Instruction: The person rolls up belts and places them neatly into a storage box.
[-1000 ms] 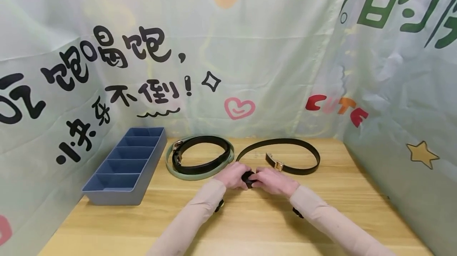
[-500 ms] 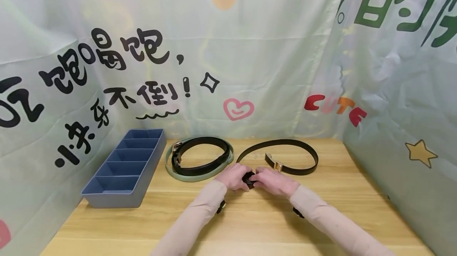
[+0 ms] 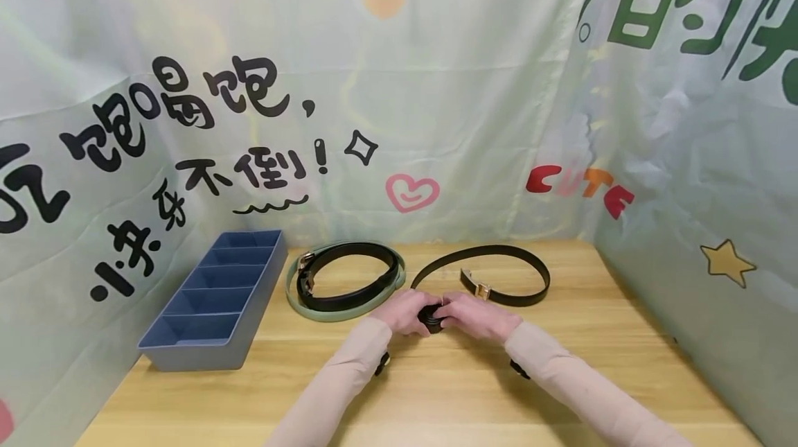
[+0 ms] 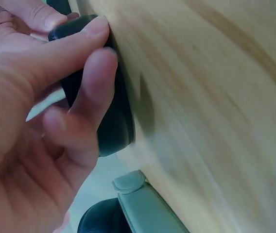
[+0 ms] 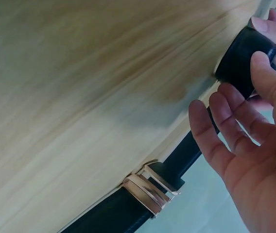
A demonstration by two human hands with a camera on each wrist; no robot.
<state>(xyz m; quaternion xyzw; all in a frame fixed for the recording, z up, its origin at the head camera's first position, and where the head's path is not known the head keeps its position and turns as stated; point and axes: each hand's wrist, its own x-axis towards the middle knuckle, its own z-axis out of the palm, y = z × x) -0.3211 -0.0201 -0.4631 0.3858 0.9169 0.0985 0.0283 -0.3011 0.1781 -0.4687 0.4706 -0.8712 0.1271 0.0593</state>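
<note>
A tightly rolled coil of black belt (image 3: 430,320) stands on edge between both hands near the table's middle. My left hand (image 3: 406,311) holds its left side, thumb and index finger along the rolled strap (image 4: 116,124) in the left wrist view. My right hand (image 3: 476,315) grips the other side, its thumb on the coil's outer face and the lower fingers spread loosely. Behind the hands a black belt strap (image 3: 499,250) curves in a wide loop, one end reaching up to the left hand. At its other end is a gold buckle (image 3: 482,291), large in the right wrist view.
Left of the hands, a looped black belt (image 3: 349,300) lies over a light green belt (image 3: 330,316). A blue-grey divided tray (image 3: 252,336) stands at the far left. Printed cloth (image 3: 474,121) hangs behind the wooden table (image 3: 449,398) and along its sides.
The head view has shifted slightly. Between the fingers the coil has turned a little and sits slightly nearer the front. Both hands keep their hold, and the other belts lie as before.
</note>
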